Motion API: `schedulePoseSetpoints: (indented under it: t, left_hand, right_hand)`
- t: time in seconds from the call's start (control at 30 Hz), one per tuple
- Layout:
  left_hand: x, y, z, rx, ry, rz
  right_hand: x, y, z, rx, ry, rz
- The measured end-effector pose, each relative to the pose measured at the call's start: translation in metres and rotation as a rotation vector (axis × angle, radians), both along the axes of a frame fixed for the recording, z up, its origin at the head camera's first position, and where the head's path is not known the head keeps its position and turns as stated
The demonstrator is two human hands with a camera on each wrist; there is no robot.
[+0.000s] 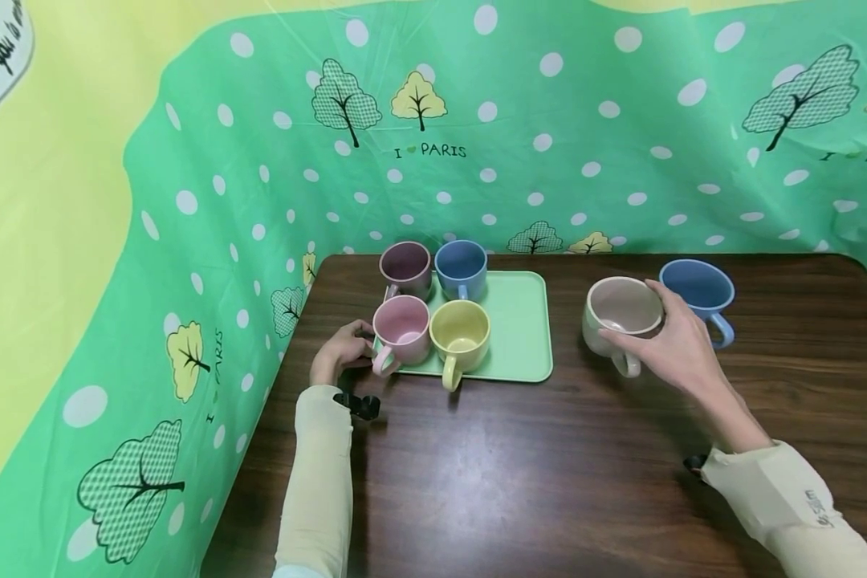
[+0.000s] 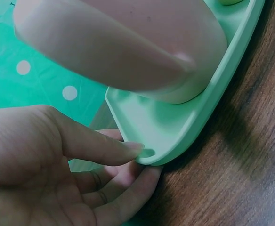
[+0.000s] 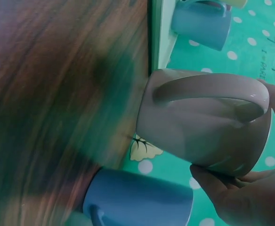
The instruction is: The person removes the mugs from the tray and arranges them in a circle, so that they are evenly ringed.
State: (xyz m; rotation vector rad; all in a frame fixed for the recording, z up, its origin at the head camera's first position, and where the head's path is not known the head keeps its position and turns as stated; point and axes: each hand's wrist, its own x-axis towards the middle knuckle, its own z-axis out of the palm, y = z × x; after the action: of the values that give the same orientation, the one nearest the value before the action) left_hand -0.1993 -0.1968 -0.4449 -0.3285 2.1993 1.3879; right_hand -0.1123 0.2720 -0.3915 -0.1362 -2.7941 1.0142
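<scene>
My left hand (image 1: 341, 352) pinches the near left corner of a light green tray (image 1: 520, 325); in the left wrist view the thumb lies on the rim and other fingers are beneath it. A pink mug (image 1: 405, 329) stands on the tray right beside that hand. With my right hand (image 1: 682, 345) I grip a beige-grey mug (image 1: 620, 301) near its rim, thumb on the near side. Its handle (image 3: 213, 89) points toward me. In the right wrist view, the mug's base appears close over the table, right of the tray.
Also on the tray are a yellow mug (image 1: 460, 329), a blue mug (image 1: 462, 269) and a purple mug (image 1: 406, 269) at the back left. Another blue mug (image 1: 697, 285) stands behind my right hand. A green dotted cloth (image 1: 549, 160) hangs along the back of the dark wooden table (image 1: 520, 482).
</scene>
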Motion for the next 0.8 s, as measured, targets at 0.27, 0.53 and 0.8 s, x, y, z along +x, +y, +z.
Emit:
schedulePoseSetpoints:
  t: [0.27, 0.53, 0.8]
  left_hand:
    - [0.0, -0.001, 0.0, 0.01, -0.009, 0.004]
    - [0.0, -0.001, 0.0, 0.001, -0.012, -0.001]
    - [0.0, -0.002, 0.001, 0.008, -0.012, -0.009]
  right_hand:
    - [0.017, 0.015, 0.0, -0.005, -0.01, -0.059]
    - [0.034, 0.028, -0.004, -0.008, -0.08, -0.117]
    - [0.046, 0.041, -0.012, -0.046, -0.073, -0.189]
